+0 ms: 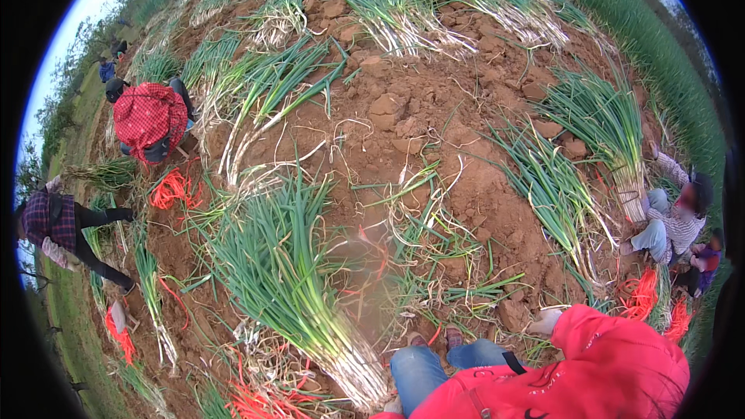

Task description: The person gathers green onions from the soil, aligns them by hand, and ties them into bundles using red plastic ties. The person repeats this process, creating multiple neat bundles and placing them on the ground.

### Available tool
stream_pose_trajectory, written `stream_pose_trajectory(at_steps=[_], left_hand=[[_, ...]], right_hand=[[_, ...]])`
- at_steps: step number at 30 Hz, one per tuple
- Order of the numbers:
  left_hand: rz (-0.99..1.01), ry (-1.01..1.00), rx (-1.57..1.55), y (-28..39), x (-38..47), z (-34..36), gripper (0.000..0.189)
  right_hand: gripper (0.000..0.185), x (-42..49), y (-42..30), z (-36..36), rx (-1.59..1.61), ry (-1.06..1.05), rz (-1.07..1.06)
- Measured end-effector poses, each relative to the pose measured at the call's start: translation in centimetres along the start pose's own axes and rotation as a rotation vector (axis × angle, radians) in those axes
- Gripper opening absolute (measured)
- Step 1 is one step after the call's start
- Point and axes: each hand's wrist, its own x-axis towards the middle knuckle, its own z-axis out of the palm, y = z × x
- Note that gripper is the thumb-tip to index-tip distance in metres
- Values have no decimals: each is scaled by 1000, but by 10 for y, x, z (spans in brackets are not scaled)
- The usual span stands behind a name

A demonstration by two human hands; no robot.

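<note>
A large bundle of green onions [291,279] lies on the soil at lower centre, its green tops pointing up the picture and its white root ends low, beside my knees. My left hand [394,404], pale and mostly hidden by the red sleeve, is at those root ends; its grip is unclear. My right hand [545,321], in a whitish glove, is held out to the right, low over the soil by loose leaves, its fingers hard to make out. Loose onion leaves [436,233] are scattered ahead of me. Red plastic strips [268,401] lie beyond the bundle's roots.
More onion bundles [553,198] lie right and ahead. A person in a red patterned top [150,116] crouches left, near red strips [173,188]; a person in a plaid shirt [52,218] stands farther left. At right, a seated person [681,221] is beside an upright bundle [630,186].
</note>
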Motion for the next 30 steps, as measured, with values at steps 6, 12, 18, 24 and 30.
stream_pose_trajectory(at_steps=[6,12,18,24,30], left_hand=[[189,-209,-64,142,-25,-69,39],[315,-157,-55,310,100,-187,43],[546,36,122,532,150,-264,32],[944,-34,280,707,130,-246,24],[875,-215,272,790,154,-263,30]], right_hand=[[47,-24,-49,-107,512,199,-99],[44,-42,-73,-190,728,246,40],[45,-61,-79,-193,752,125,284],[44,-27,-132,-233,667,-114,238],[43,97,-176,-411,472,-24,74]])
